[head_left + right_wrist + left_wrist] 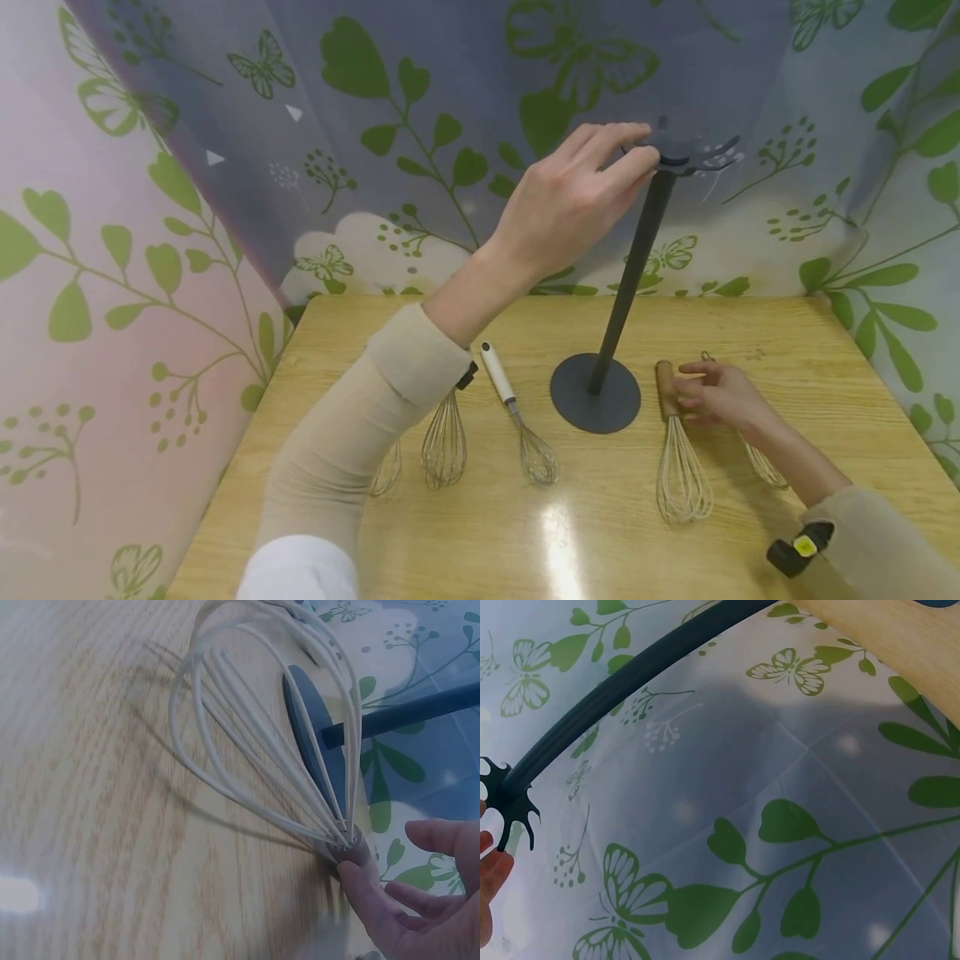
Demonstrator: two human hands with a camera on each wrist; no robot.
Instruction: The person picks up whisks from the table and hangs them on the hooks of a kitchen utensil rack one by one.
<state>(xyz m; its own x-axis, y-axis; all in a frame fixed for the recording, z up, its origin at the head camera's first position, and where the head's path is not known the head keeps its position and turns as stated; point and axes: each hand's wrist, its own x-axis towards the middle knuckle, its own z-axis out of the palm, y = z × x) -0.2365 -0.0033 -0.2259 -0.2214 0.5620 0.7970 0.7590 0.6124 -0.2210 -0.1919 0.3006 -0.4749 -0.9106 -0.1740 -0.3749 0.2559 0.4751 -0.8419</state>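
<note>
We see the left hand [577, 200] high in the centre of the frame, its thumb and fingers pinching the edge of the dark stand [639, 267] at its hooks [511, 801]. We judge that this hold steadies the tall pole, since a touch at the top could tip it. The stand leans to the right as the head view shows it, perhaps only through the camera's slant; its round base [573, 400] sits right of centre on the wooden table [472, 546], broad and flat, presumably for balance.

Lower right, the right hand [723, 396] is beside the whisk with the wooden handle [678, 454]. In the right wrist view its thumb is spread wide from the fingers and one fingertip seems to touch the handle near the wires, so we see contact there, not a closed grip. The whisk lies just right of the base, handle toward the top of the frame, an arrangement that likely suits a reach to the handle.

Another whisk [765, 462] is partly hidden beneath the right forearm. Left of the base lie the white-handled whisk [536, 454] and a wire whisk [445, 446], spaced apart, probably so their loops do not tangle; a further whisk [386, 475] shows partly behind the left sleeve [337, 442].
</note>
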